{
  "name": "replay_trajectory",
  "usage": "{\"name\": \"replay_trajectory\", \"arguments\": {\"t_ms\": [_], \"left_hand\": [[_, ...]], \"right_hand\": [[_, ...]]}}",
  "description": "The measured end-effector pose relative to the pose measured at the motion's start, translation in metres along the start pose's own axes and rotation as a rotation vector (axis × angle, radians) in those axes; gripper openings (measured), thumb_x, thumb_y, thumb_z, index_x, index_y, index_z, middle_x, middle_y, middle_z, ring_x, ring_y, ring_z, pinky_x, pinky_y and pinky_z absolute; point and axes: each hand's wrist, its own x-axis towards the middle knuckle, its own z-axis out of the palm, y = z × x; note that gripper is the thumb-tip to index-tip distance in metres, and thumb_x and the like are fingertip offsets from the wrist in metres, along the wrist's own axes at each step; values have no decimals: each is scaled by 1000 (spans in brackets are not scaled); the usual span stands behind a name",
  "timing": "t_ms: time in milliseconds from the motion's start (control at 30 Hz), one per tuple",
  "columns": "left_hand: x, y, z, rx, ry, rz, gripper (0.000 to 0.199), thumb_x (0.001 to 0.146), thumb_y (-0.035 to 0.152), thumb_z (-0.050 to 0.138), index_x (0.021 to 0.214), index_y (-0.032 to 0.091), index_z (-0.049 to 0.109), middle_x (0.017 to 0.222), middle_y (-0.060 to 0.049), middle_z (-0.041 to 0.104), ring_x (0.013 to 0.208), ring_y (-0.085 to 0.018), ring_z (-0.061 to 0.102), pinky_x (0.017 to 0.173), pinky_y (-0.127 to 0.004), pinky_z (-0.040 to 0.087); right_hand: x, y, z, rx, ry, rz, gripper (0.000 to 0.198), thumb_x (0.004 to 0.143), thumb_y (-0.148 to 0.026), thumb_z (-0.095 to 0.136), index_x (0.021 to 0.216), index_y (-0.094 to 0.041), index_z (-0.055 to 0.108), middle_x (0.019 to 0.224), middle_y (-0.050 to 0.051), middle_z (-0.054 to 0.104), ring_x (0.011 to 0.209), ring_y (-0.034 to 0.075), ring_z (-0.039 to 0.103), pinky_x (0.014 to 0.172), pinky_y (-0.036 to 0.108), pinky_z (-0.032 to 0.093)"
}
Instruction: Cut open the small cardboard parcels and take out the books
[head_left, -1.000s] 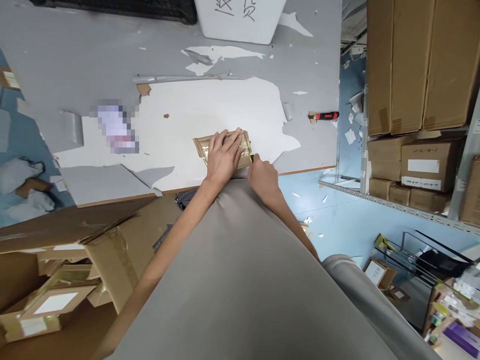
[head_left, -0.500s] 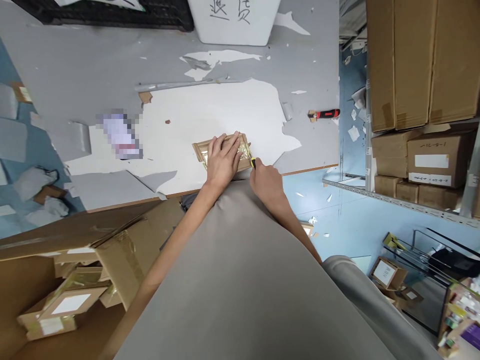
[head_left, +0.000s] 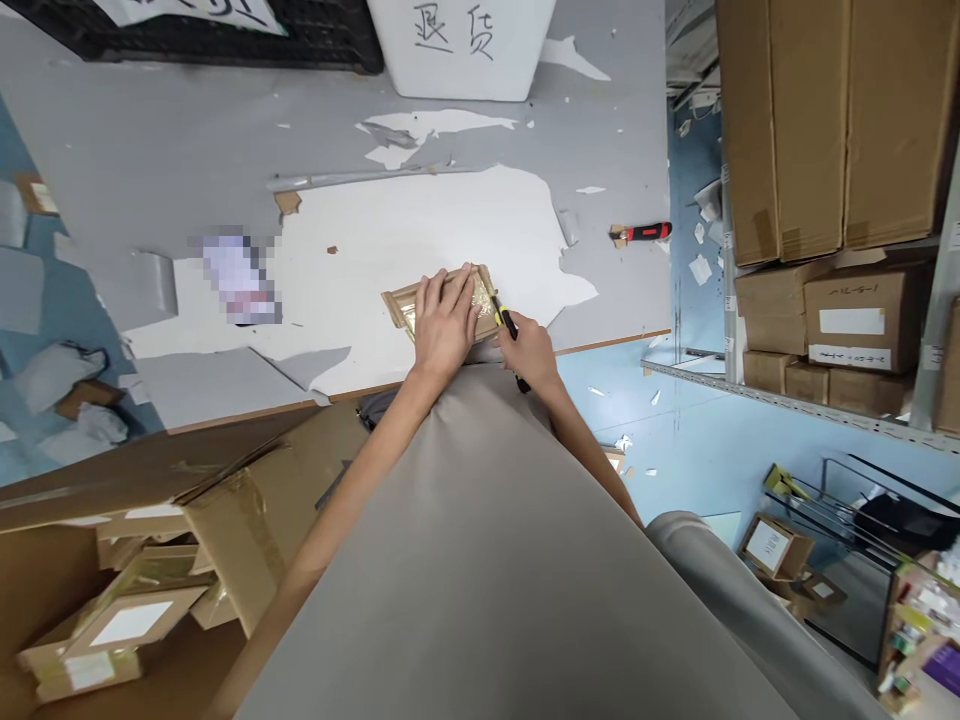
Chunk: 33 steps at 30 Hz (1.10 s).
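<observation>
A small flat cardboard package (head_left: pixel 485 292), wrapped in shiny clear tape, lies near the front edge of the table. My left hand (head_left: pixel 444 325) rests flat across its middle, fingers stretched out and pressing it down. A yellow and black utility knife (head_left: pixel 508 322) is gripped in my right hand (head_left: pixel 529 350). Its tip is at the right end of the package, and the black end of the handle pokes out below my fingers. I cannot tell how deep the blade sits.
A phone-like blurred object (head_left: pixel 238 278) lies on the worn table (head_left: pixel 337 220) at left. A red and black cutter (head_left: pixel 645 232) is at right. A white bin (head_left: pixel 461 75) and black crate (head_left: pixel 315 45) stand at the back. An open carton (head_left: pixel 247 530) holds small boxes; shelving with cartons (head_left: pixel 862 320) is right.
My right hand has turned, so more of the knife shows, including its handle end. My left hand stays on the package. The whole view has shifted slightly.
</observation>
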Motion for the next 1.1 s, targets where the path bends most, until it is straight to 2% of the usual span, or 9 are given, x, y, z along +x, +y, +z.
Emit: {"name": "replay_trajectory", "arguments": {"t_ms": [67,133,233,333,400,567,900,1000,1100], "left_hand": [[-1,1,-1,-2,0,1,68,122,64,33,176,31,57,183,-11,56,176,-39,43,149,-73,19],[-2,1,-3,-6,-3,0,67,122,63,34,176,31,56,183,-11,55,177,-39,42,149,-73,18],[-3,1,-6,-8,-16,-6,67,122,62,34,176,30,57,184,-10,54,177,-39,41,149,-74,17],[-3,0,-6,-4,-24,-2,67,122,61,32,176,31,57,185,-10,53,177,-40,41,149,-74,17],[-3,-2,-5,1,-19,3,66,122,61,33,176,31,56,185,-9,53,176,-40,42,149,-74,18],[-5,-4,-2,16,-20,12,64,122,59,39,178,33,54,185,-8,53,175,-39,44,150,-72,18],[-3,4,-6,8,-59,-56,62,123,53,39,172,24,61,185,-11,52,178,-39,39,152,-66,13],[-4,3,-2,-13,-47,-61,61,123,52,40,173,24,61,184,-11,54,178,-38,39,152,-67,14],[-4,1,1,-11,-60,-58,61,123,49,41,174,23,60,184,-12,54,179,-39,38,151,-68,14]], "right_hand": [[2,9,2,209,-36,29,28,120,-29,42,127,-25,69,111,5,90,68,19,83,77,29,64],[-1,11,3,247,-39,25,28,119,-29,42,127,-25,68,110,4,89,64,19,81,76,29,64],[-15,1,-2,15,-9,-27,28,118,-25,45,130,-24,70,112,5,89,79,22,85,94,33,64],[-30,-15,-6,-270,-13,-4,34,117,-22,46,142,-20,70,125,13,88,115,32,86,107,39,61],[-37,-25,-5,-393,-17,30,42,118,-21,45,155,-15,65,131,20,86,127,36,82,109,43,60],[-42,-37,2,-546,-30,59,61,117,-13,41,178,-7,44,134,30,83,128,37,83,108,44,63],[-36,-39,4,-560,-42,83,68,117,-13,36,185,-6,33,135,29,83,131,36,82,108,45,63],[-21,-36,7,-510,-8,83,64,118,-13,40,181,-8,39,136,27,83,132,37,82,109,46,63],[-6,-24,8,-312,21,71,46,122,-23,44,165,-15,59,130,20,87,120,33,86,109,45,64]]}}
